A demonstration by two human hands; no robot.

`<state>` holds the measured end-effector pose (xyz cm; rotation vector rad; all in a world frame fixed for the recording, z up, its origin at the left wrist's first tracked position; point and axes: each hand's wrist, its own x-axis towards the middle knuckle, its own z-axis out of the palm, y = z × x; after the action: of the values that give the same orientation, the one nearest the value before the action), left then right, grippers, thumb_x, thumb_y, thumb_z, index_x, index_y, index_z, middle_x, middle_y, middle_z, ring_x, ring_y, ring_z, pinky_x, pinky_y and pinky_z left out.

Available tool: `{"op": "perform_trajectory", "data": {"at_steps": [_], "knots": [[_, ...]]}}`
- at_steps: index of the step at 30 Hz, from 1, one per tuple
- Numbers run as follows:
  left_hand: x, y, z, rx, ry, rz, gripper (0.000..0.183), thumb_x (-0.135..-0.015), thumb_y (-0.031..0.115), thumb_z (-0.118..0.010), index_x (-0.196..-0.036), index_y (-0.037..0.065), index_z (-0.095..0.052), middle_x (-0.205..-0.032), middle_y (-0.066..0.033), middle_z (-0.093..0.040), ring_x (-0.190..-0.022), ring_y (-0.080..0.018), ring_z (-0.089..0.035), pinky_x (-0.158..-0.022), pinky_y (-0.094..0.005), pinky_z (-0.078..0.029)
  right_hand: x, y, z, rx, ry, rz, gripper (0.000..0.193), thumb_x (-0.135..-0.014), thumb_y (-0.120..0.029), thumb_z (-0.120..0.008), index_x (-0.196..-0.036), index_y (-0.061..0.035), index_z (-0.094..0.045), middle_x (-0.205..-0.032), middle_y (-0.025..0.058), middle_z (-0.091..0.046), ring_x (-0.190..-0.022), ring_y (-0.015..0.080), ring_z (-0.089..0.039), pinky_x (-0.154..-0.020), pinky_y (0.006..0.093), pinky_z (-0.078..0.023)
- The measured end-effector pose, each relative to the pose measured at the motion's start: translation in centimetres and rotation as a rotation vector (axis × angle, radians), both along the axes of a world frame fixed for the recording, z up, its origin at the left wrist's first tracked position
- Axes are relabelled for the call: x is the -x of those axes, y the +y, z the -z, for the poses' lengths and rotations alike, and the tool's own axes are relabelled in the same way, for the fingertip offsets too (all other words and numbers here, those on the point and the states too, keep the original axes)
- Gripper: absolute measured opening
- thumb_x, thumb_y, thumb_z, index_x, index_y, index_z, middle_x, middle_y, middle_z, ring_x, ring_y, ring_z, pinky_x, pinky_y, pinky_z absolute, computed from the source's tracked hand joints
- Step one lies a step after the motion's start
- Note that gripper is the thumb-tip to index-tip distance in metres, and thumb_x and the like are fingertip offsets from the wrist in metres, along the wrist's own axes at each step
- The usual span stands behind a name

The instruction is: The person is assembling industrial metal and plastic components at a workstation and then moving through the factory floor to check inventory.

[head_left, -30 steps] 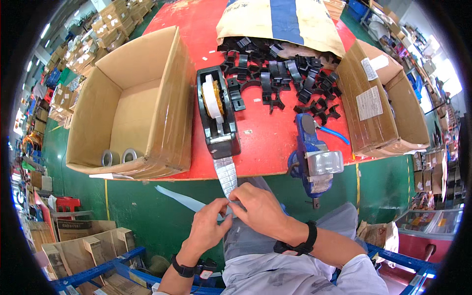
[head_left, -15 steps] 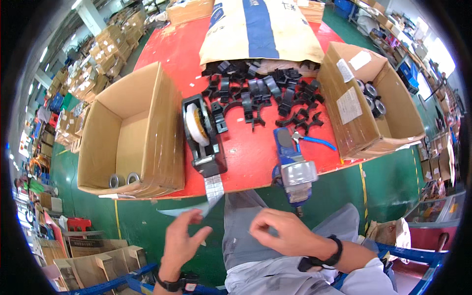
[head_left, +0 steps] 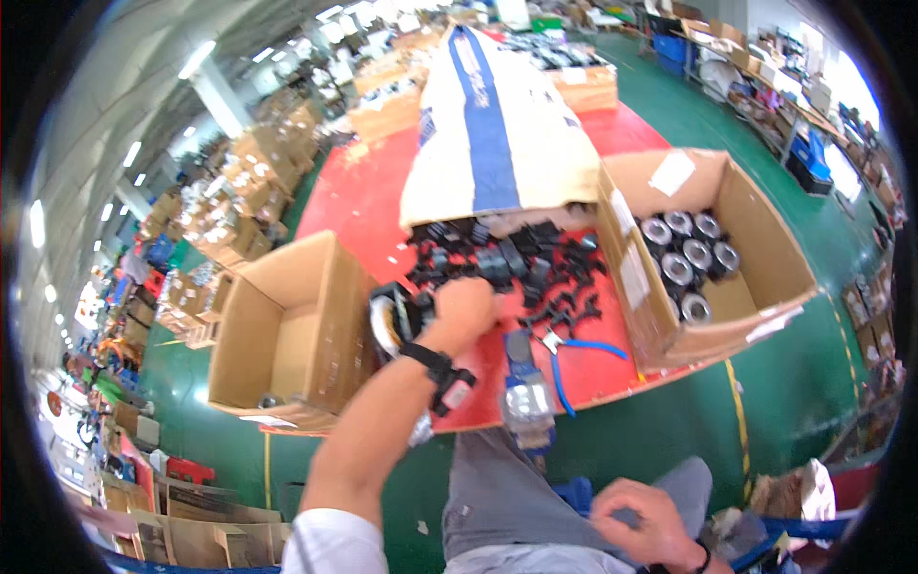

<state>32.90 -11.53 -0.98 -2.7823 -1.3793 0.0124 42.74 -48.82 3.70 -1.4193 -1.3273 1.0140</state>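
Note:
My left hand (head_left: 467,311), at the end of an outstretched arm, reaches over the near edge of a pile of black plastic clips (head_left: 540,258) on the red table. Its fingertips are hidden behind the hand, so what they touch does not show. Just left of it stands a black tape dispenser (head_left: 411,311) with a white roll (head_left: 385,323), partly covered by my wrist and forearm. My right hand (head_left: 643,521) is low over my lap, fingers curled toward the thumb in a ring; anything in the pinch cannot be made out.
A blue tool with a clear cover (head_left: 528,402) sits at the table's front edge, beside blue-handled pliers (head_left: 562,368). Cardboard boxes flank the pile: the left box (head_left: 330,325), and the right box (head_left: 660,330) with several black, ring-ended cylinders (head_left: 696,256). A large sack (head_left: 545,153) lies behind.
My left hand has gone from the tape strip below the dispenser up and forward to the clips. My right hand has dropped lower and to the right. The view has tilted up.

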Motion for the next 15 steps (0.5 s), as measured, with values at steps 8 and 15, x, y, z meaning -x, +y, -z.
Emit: {"op": "perform_trajectory", "data": {"at_steps": [8,15], "knots": [[-1.7,-2.3,0.8,0.026,0.089,0.096,0.018,-0.082,0.016,-0.057,-0.086,0.009,-0.074,-0.09,-0.0132,-0.071,-0.085,-0.0279,-0.07,-0.069,-0.04,-0.054,-1.6,-3.4,0.7,0.111,0.183,0.214,0.004,-0.082,0.004,-0.058,-0.082,0.0,-0.058,-0.083,0.0038,-0.057,-0.071,0.0103,-0.052,-0.062,0.0224,-0.042],[1.9,-2.5,0.7,0.02,0.001,0.074,0.017,-0.082,0.018,-0.059,-0.091,0.007,-0.068,-0.088,-0.0131,-0.069,-0.083,-0.0286,-0.068,-0.069,-0.04,-0.051,-0.8,-1.8,0.0,0.09,0.208,0.22,0.004,-0.082,0.003,-0.057,-0.081,-0.0002,-0.057,-0.082,0.0033,-0.056,-0.071,0.01,-0.053,-0.063,0.0221,-0.043]]}}
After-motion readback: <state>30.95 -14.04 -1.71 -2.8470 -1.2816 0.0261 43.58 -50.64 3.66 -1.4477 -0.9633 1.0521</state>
